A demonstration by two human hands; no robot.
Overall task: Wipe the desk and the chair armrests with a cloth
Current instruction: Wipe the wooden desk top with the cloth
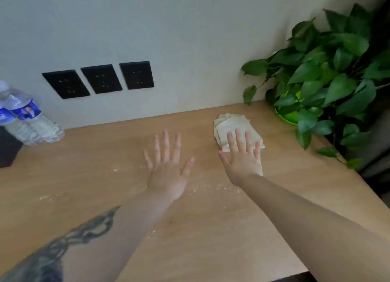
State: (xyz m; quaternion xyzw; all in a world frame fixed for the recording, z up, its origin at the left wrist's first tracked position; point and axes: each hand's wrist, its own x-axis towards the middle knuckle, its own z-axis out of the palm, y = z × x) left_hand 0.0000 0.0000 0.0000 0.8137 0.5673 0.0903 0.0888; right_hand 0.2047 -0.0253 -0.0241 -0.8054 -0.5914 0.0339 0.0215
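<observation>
A folded beige cloth lies on the wooden desk, toward the back right. My right hand is spread flat with its fingertips over the near edge of the cloth, not gripping it. To its left, my left hand hovers flat over the bare desk with fingers apart and holds nothing. Pale crumbs are scattered across the desk around and behind both wrists. No chair armrest is in view.
Two clear water bottles stand at the back left beside a dark box. A leafy plant in a green pot fills the back right corner. Three black wall sockets sit above the desk.
</observation>
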